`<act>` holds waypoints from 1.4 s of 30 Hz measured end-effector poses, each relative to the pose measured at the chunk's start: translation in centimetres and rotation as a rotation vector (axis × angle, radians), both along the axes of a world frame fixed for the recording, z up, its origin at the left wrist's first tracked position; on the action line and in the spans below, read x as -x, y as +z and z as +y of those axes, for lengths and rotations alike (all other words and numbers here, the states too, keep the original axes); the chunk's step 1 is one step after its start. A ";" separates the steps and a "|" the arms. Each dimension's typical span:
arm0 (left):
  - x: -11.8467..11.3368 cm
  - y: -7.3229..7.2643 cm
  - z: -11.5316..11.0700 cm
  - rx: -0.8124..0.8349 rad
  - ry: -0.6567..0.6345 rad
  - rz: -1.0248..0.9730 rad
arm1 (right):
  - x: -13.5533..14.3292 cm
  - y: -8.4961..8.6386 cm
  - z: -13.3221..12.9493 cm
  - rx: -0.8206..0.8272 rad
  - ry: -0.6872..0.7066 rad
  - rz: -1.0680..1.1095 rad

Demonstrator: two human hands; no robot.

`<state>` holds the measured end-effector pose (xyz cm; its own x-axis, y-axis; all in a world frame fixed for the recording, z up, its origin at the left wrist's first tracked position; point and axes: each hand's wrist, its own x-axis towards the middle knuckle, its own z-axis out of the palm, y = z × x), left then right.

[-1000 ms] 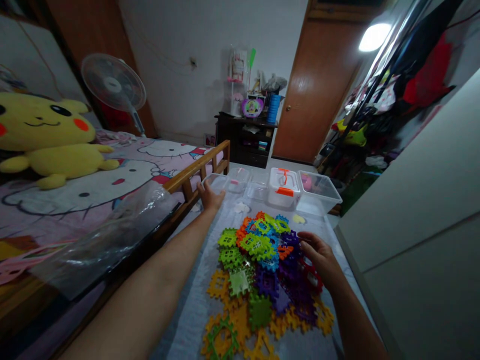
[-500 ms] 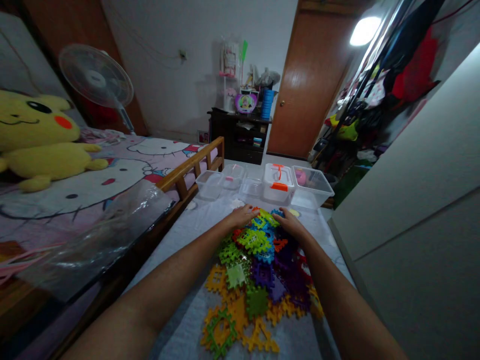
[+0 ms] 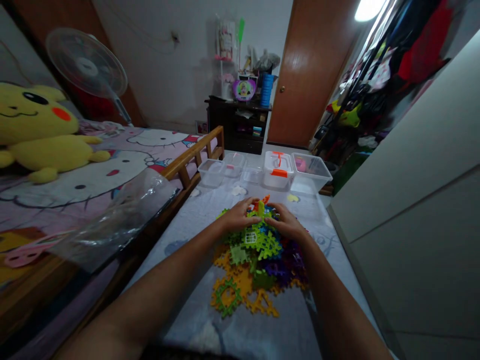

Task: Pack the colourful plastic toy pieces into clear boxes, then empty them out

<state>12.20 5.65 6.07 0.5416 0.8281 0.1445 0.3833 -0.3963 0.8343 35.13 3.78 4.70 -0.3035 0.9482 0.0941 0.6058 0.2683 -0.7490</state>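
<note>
Hands cupped round a heap of plastic tiles on the bench: left hand and right hand curled against its far side. No readable writing.

Multicolour plastic tiles — heaped on sheet, btwn hands.

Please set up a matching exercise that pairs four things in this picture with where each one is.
Things:
1. left hand
2. yellow plush toy
3. white box with orange latch
4. right hand

Places:
A. on the bed at the left
B. on the right side of the toy-tile pile
C. among the clear containers beyond the pile
D. on the left side of the pile

Pairs: 1-D, 2-A, 3-C, 4-B
</note>
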 end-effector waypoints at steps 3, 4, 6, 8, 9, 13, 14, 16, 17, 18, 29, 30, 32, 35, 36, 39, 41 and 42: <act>2.3 0.1 -2.6 -0.108 -0.008 0.159 | -0.4 0.7 -2.4 -0.061 0.079 0.002; 3.1 -0.1 -3.4 -0.132 -0.021 0.205 | -0.7 0.9 -3.2 -0.066 0.098 -0.012; 4.5 -0.9 -5.0 -0.170 -0.035 0.272 | -1.3 1.0 -4.7 -0.058 0.106 -0.058; 5.5 -1.9 -6.4 -0.188 -0.011 0.320 | -1.8 0.8 -6.0 -0.042 0.079 -0.117; 5.9 -2.4 -7.1 -0.190 0.013 0.334 | -2.0 0.7 -6.5 -0.034 0.062 -0.148; 6.0 -4.1 -8.7 -0.180 0.124 0.313 | -1.8 -0.2 -7.6 -0.014 0.040 -0.245; 5.8 -4.3 -8.9 -0.182 0.143 0.293 | -1.5 -0.3 -7.7 -0.022 0.045 -0.259; 5.2 -4.6 -9.0 -0.198 0.163 0.238 | -0.6 -0.4 -7.7 -0.053 0.056 -0.271; 4.9 -4.6 -9.0 -0.212 0.164 0.205 | -0.2 -0.3 -7.6 -0.072 0.060 -0.267; 4.6 -4.6 -9.0 -0.229 0.162 0.170 | 0.3 -0.3 -7.5 -0.089 0.062 -0.257; 2.1 -2.8 -7.4 -0.164 0.243 -0.221 | 2.6 0.8 -5.9 -0.124 0.027 0.074; 2.0 -2.5 -7.3 -0.118 0.252 -0.267 | 2.5 0.9 -5.7 -0.118 0.002 0.095; 2.1 -1.9 -7.1 -0.014 0.268 -0.344 | 2.1 0.7 -5.0 -0.092 -0.067 0.137; 2.8 -1.6 -6.8 0.111 0.256 -0.338 | 0.7 0.2 -4.2 -0.017 -0.190 0.211; 3.2 -1.6 -6.7 0.122 0.261 -0.298 | 0.1 0.0 -4.1 0.006 -0.232 0.225; 4.6 -2.2 -7.0 0.059 0.291 -0.125 | -1.8 -0.1 -4.2 0.056 -0.308 0.189; 5.5 -2.7 -7.5 -0.015 0.284 -0.013 | -3.0 0.4 -4.5 0.068 -0.287 0.100; 5.9 -2.8 -7.8 -0.045 0.269 0.035 | -3.5 0.8 -4.7 0.060 -0.270 0.038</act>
<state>6.32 -2.12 3.23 0.3086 0.9360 0.1691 0.5083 -0.3126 0.8024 38.67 -0.95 5.46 -0.0364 0.9985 0.0420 0.6206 0.0555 -0.7822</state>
